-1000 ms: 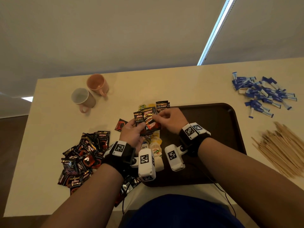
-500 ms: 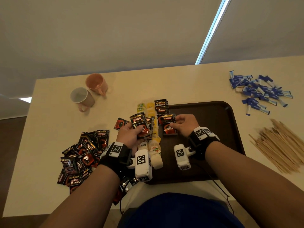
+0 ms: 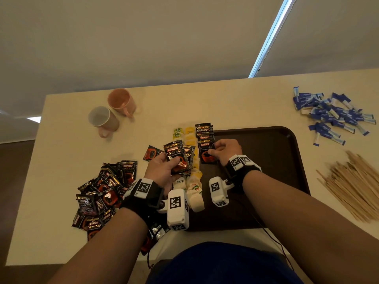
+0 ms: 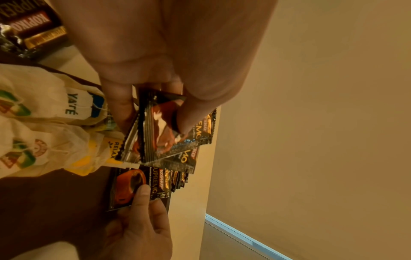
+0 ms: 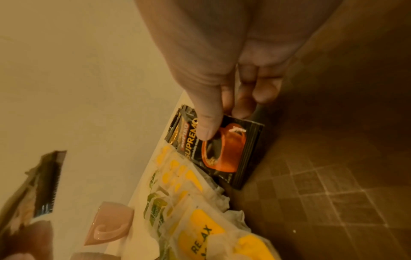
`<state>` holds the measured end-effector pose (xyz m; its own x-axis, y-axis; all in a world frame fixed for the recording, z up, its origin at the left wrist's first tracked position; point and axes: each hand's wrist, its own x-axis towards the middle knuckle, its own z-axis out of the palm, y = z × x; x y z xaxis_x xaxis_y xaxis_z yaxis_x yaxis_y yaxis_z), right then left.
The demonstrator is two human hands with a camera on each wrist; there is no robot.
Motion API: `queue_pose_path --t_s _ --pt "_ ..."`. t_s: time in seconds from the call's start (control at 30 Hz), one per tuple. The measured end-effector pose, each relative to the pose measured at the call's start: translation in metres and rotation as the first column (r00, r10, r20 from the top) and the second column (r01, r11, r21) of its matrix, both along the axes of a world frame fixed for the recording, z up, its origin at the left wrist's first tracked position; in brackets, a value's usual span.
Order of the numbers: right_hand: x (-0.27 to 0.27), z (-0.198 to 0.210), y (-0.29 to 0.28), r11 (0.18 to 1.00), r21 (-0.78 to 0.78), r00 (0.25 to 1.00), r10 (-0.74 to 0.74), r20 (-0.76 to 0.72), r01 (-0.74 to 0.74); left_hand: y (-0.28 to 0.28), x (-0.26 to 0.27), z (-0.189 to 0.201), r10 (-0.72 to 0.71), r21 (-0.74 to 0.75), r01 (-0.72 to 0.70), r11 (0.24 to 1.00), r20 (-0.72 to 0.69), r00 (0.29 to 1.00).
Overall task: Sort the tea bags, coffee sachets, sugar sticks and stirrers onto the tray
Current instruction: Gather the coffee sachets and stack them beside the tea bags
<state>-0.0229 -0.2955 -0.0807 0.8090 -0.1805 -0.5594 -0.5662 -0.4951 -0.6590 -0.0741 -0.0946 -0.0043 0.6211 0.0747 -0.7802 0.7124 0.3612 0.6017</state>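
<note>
L hand (image 3: 162, 173) grips a small fan of black foil coffee sachets (image 3: 178, 158) btwn thumb and curled fingers, raised above the tea bags. R hand (image 3: 225, 149) pinches one black sachet w/ an orange cup print (image 3: 207, 154), thumb on top, fingers curled at its edge, flat on the dark brown plastic tray (image 3: 276, 160) at the near end of a sachet row. White and yellow paper tea bags (image 3: 191, 179) lie in a column just beside that row. Loose sachet pile (image 3: 104, 193) sits on the cream table (image 3: 61, 160), L of tray. Blue sugar sticks (image 3: 332, 115) and wooden stirrers (image 3: 352, 185) lie off-tray, to the R.
</note>
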Motion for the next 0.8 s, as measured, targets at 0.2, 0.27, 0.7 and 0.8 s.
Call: queue_pose_path --t_s 0.2,0.27,0.7,0.8 --pt "0.004 -0.002 -0.001 0.993 -0.113 0.999 0.048 0.0 -0.047 0.0 0.004 -0.004 -0.005 0.008 0.005 1.0 -0.012 1.0" --pt "0.005 -0.004 -0.001 0.989 -0.138 0.999 0.05 0.008 -0.048 0.0 0.005 -0.005 -0.003 0.009 0.003 1.0 -0.015 1.0" --pt "0.006 -0.005 0.0 0.986 -0.165 0.999 0.041 0.03 -0.036 0.002 0.008 -0.008 -0.016 0.025 0.016 1.0 -0.014 1.0" --pt "0.001 0.009 -0.002 0.976 -0.198 0.991 0.106 0.087 -0.087 0.0 0.008 -0.006 -0.04 0.036 0.039 0.999 0.006 0.999"
